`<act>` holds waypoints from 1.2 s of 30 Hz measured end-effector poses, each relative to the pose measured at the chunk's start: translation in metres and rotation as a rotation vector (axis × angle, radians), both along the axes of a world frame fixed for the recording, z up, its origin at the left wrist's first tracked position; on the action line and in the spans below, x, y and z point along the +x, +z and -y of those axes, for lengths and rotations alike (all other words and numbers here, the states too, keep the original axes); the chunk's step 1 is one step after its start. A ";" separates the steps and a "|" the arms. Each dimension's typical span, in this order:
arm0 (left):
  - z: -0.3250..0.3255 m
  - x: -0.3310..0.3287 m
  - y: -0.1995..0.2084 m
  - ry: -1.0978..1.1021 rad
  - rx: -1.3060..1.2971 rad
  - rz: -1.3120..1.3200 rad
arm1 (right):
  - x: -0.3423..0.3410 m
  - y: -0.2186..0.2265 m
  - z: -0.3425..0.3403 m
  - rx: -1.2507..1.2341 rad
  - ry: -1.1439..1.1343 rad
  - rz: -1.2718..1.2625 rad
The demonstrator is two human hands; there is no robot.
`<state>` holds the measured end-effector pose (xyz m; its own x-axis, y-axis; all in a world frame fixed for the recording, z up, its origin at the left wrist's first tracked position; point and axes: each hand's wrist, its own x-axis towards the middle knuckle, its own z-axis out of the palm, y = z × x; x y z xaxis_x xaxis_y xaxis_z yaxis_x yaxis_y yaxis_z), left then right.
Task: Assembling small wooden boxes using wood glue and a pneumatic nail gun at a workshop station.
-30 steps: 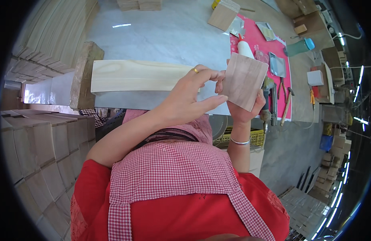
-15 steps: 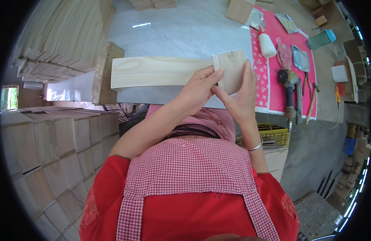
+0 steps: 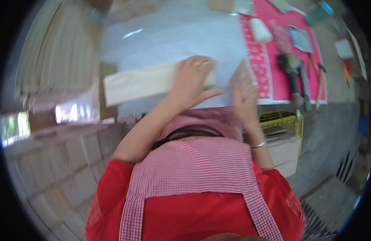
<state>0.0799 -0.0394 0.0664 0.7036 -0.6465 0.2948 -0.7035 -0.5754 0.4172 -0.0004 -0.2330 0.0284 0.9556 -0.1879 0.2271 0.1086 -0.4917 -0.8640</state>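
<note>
A long pale wooden board [image 3: 133, 84] lies across the front of the grey table. My left hand [image 3: 190, 82] is over its right part, fingers stretched across the wood and thumb spread out to the side. Whether the fingers press on the board is hard to tell through the blur. To the right, my right hand [image 3: 245, 98] holds a small flat wooden panel [image 3: 242, 75] at a slant beside the pink mat. Motion smears the panel and the fingers on it.
On the pink mat [image 3: 278, 24] lie a white bottle [image 3: 260, 31], a power tool [image 3: 290, 74] and a hammer [image 3: 320, 86]. Stacked wooden boards [image 3: 53, 56] stand at the left, with piled wooden blocks [image 3: 61, 168] below. A yellow crate [image 3: 278, 116] is under the table's right edge.
My hands have parted. The left has let go of the small panel and moved over the long board; the right keeps the panel, now tilted and lower. The whole view has turned slightly.
</note>
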 end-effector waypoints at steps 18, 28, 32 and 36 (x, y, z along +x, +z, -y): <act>0.003 0.016 0.002 0.082 0.348 -0.093 | -0.012 -0.017 -0.025 -0.062 -0.160 0.096; -0.006 0.015 0.043 0.054 0.169 -0.209 | 0.006 -0.023 -0.042 -0.068 -0.185 0.084; -0.010 0.014 0.052 -0.006 0.048 -0.221 | 0.017 -0.021 -0.052 -0.131 -0.111 0.044; -0.011 0.007 0.058 0.003 -0.031 -0.174 | 0.020 -0.019 -0.058 -0.133 -0.087 0.056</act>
<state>0.0872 -0.0285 0.1249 0.7477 -0.6367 0.1886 -0.6175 -0.5622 0.5500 0.0197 -0.1755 0.0090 0.9222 -0.2339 0.3080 0.1071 -0.6107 -0.7846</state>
